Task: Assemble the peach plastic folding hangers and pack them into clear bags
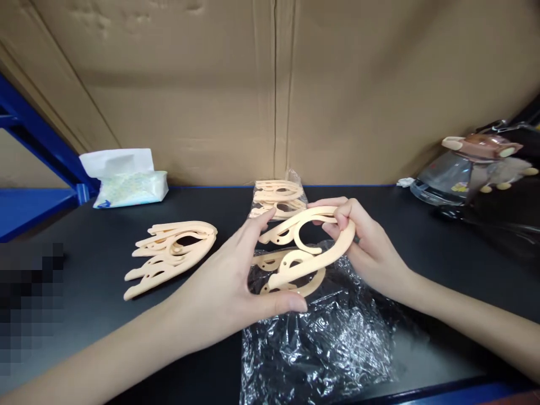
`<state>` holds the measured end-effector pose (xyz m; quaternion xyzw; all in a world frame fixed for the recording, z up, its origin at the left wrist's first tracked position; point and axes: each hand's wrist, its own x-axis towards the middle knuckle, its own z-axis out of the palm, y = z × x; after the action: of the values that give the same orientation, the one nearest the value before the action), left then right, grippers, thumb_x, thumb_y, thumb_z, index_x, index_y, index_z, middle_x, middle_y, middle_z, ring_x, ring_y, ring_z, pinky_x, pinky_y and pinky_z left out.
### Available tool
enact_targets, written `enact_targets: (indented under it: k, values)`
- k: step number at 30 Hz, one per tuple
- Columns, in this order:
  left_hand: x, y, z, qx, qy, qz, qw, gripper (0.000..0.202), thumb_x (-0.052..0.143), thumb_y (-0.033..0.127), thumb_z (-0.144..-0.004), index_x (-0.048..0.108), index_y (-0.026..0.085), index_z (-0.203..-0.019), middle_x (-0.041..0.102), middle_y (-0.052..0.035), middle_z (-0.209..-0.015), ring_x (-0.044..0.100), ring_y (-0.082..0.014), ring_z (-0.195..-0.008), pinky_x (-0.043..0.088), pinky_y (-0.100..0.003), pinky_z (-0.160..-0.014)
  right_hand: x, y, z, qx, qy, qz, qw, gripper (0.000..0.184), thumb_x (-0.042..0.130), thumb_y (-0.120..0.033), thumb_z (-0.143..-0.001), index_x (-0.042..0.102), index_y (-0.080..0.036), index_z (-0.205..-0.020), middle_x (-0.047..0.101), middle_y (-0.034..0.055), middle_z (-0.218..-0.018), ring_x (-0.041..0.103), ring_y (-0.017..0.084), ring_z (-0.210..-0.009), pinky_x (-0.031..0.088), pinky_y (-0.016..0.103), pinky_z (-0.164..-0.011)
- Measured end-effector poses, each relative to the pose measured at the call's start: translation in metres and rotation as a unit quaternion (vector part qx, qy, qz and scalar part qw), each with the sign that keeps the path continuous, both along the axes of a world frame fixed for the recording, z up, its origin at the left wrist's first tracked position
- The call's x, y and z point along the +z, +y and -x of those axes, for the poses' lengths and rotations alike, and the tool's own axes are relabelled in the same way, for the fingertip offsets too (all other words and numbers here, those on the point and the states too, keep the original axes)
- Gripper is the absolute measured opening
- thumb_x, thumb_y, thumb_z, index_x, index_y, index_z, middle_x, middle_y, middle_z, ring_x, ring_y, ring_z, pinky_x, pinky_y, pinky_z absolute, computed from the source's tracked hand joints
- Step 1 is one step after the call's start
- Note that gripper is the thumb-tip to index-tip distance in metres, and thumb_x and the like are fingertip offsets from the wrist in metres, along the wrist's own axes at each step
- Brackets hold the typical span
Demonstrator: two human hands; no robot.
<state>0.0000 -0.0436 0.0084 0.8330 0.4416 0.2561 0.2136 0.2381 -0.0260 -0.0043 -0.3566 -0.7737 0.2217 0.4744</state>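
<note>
Both hands hold a small bundle of peach-coloured plastic hook pieces above a crumpled clear plastic bag. My left hand grips the bundle's near left end, thumb below and index finger stretched above. At the far right end, my right hand curls its fingers over the curved top. A fanned pile of the same pieces lies on the black table to the left. Another stack in a clear bag sits behind the hands.
The black table has a blue front edge and a cardboard wall behind. A tissue pack lies at the back left by a blue rack frame. A plush toy on a clear container stands at the right.
</note>
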Motion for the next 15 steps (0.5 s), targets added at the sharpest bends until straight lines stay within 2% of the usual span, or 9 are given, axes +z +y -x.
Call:
enact_targets:
  k: [2,4,7,10,13,15]
  values:
    - [-0.003,0.005,-0.009,-0.009,-0.017,0.012,1.000,0.094,0.071,0.064,-0.072,0.027,0.030,-0.147,0.044,-0.0104,-0.148,0.046,-0.0323,-0.133,0.044,-0.050,-0.108,-0.002,-0.004,0.001,0.008,-0.011,-0.030,0.999,0.017,0.045,-0.015,-0.098,0.037,-0.024,-0.085,0.058,0.0057,-0.123,0.057,0.019,-0.115,0.048,0.039,-0.094]
    - [-0.006,0.008,-0.014,-0.020,-0.023,-0.002,1.000,0.082,0.073,0.056,-0.075,0.035,0.029,-0.142,0.050,-0.0088,-0.141,0.051,-0.0305,-0.127,0.046,-0.048,-0.104,-0.005,-0.007,0.001,0.016,-0.023,-0.056,0.998,0.016,0.043,-0.012,-0.097,0.038,-0.024,-0.088,0.056,0.0055,-0.125,0.056,0.019,-0.117,0.049,0.039,-0.094]
    - [-0.007,0.007,-0.014,-0.035,-0.010,-0.049,0.998,0.064,0.072,0.046,-0.078,0.043,0.027,-0.132,0.059,-0.0058,-0.122,0.058,-0.0270,-0.112,0.051,-0.044,-0.094,-0.009,-0.009,0.000,0.021,-0.058,-0.094,0.994,0.019,0.043,-0.007,-0.094,0.040,-0.024,-0.087,0.055,0.0062,-0.128,0.056,0.020,-0.117,0.051,0.040,-0.091]
    - [-0.009,0.003,-0.011,-0.039,0.016,-0.108,0.993,0.060,0.070,0.042,-0.080,0.041,0.024,-0.130,0.060,-0.0058,-0.113,0.059,-0.0253,-0.103,0.052,-0.040,-0.085,-0.011,-0.009,-0.001,0.025,-0.098,-0.126,0.987,0.021,0.045,-0.005,-0.092,0.039,-0.025,-0.088,0.055,0.0082,-0.129,0.057,0.020,-0.114,0.053,0.040,-0.087]
    - [-0.010,0.000,-0.008,-0.033,0.036,-0.171,0.984,0.059,0.067,0.037,-0.080,0.039,0.022,-0.130,0.058,-0.0056,-0.110,0.059,-0.0236,-0.098,0.051,-0.036,-0.080,-0.010,-0.008,-0.003,0.037,-0.148,-0.158,0.976,0.026,0.058,-0.012,-0.090,0.041,-0.025,-0.106,0.052,0.0121,-0.133,0.053,0.023,-0.122,0.051,0.043,-0.093]
    - [-0.009,-0.001,-0.006,-0.027,0.051,-0.195,0.979,0.060,0.066,0.034,-0.080,0.038,0.022,-0.131,0.058,-0.0053,-0.110,0.058,-0.0228,-0.098,0.050,-0.034,-0.080,-0.007,-0.009,-0.004,0.033,-0.205,-0.187,0.960,0.046,0.067,-0.024,-0.087,0.039,-0.023,-0.123,0.049,0.0157,-0.138,0.047,0.026,-0.130,0.048,0.046,-0.097]
